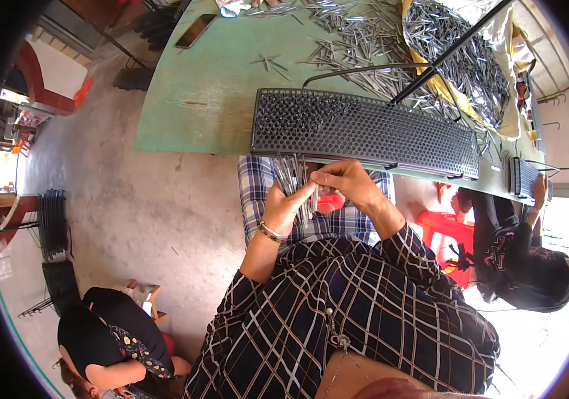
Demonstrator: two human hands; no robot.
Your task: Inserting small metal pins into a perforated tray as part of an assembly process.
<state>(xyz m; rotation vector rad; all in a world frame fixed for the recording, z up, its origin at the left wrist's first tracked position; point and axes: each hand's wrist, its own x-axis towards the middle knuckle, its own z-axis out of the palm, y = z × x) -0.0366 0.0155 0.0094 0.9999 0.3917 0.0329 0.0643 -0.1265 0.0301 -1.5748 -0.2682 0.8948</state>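
Note:
A bundle of thin silvery metal rods [289, 174] stands fanned out in my left hand [280, 207], its fingers and thumb wrapped round them. At the bundle's right side, my right hand [354, 186] pinches with thumb and fingertips against a rod; how many it grips is hidden. Both hands are over my lap, just below the table's near edge. Right above them lies a long black perforated rack [391, 130] with a wire handle. Its left part has rods standing in many holes, while the holes toward the right show bare.
On the green table [185, 100] are loose rods [357, 56], a yellow-edged sack of rods [457, 53] and a phone [196, 30]. One co-worker [530, 266] works at another rack [516, 178] on the right, beside a red stool [447, 229]. Another person [118, 332] sits lower left.

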